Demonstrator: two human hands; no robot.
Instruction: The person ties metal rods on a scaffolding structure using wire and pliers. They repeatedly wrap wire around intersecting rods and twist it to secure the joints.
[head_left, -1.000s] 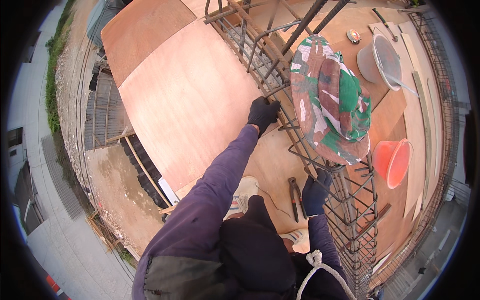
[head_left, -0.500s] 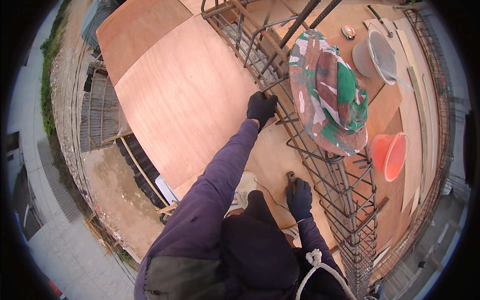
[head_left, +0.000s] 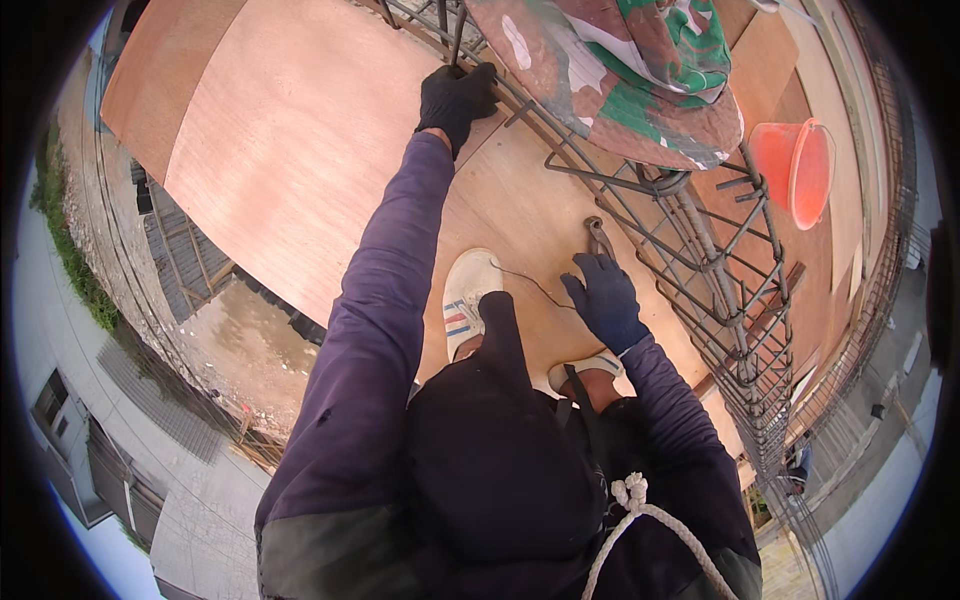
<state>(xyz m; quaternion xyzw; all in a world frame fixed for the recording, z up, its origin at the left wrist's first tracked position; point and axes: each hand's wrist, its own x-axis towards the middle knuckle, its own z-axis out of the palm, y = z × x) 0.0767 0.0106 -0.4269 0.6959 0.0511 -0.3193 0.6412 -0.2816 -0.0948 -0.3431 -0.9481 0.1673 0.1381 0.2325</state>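
Observation:
My left hand (head_left: 458, 104), in a black glove, reaches forward with its fingers closed round a bar at the near edge of the rebar cage (head_left: 712, 258). Part of its grip is hidden from view. My right hand (head_left: 606, 305), in a dark glove, is lower down over the plywood (head_left: 535, 205). A small pair of rusty pincers (head_left: 597, 236) sticks out ahead of its fingers, with the handles under the palm. Just left of it, a thin dark wire (head_left: 535, 283) curves over the board towards my shoe (head_left: 470, 295).
A camouflage cloth hat (head_left: 640, 75) sits above the cage, covering part of it. Beyond stands an orange bucket (head_left: 790, 170) on more boards. To the left, past the plywood edge, lies lower ground (head_left: 262, 340). A white rope (head_left: 640, 508) hangs knotted at my body.
The view has shifted, so the hat and orange bucket sit higher and the grey bucket is almost out of sight. My left hand stays at the cage; the pincers show more beyond my right hand.

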